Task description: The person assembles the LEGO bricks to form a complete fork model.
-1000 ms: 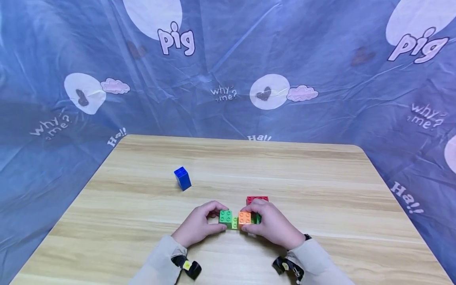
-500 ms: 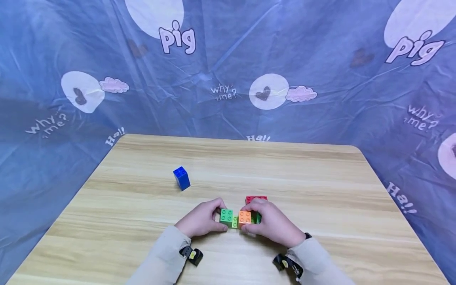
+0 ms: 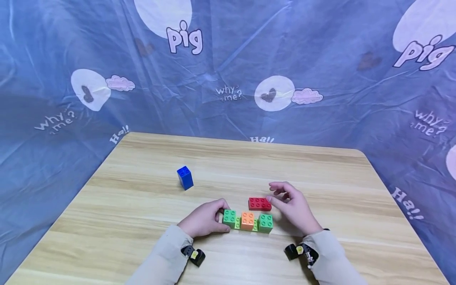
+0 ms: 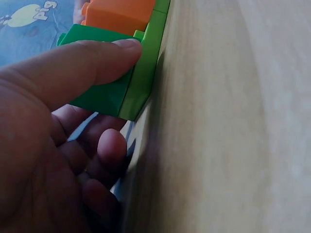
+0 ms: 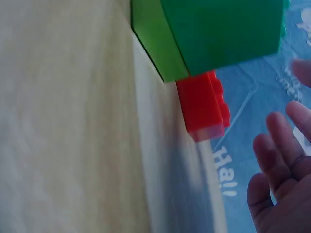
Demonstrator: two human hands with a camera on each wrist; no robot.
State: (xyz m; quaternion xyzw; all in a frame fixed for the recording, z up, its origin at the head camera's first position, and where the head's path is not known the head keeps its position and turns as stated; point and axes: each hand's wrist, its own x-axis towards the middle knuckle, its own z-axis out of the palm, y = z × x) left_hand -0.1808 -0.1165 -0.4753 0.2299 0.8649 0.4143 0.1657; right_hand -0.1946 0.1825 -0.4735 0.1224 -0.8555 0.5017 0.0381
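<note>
A lime-green base brick [image 3: 237, 223] lies on the table, bearing a green brick [image 3: 229, 219] at its left end, an orange brick [image 3: 247, 221] in the middle and another green brick [image 3: 265, 224] at its right end. My left hand [image 3: 204, 218] pinches the left green brick, thumb [image 4: 104, 58] on its near side and the other fingers partly hidden behind. Just behind the row lies a red brick [image 3: 259, 204]. Beside its right end is my right hand [image 3: 295, 208], holding nothing, its fingers [image 5: 279, 145] apart and loosely bent. In the right wrist view the red brick stands clear of those fingers.
A tall blue block [image 3: 185, 178] stands upright farther back on the left of the wooden table [image 3: 306, 170]. Behind the table's far edge hangs a blue printed cloth [image 3: 199, 107].
My right hand has let go of the orange brick and moved right and back beside the red brick. The right green brick has come into full view. My left hand keeps its hold.
</note>
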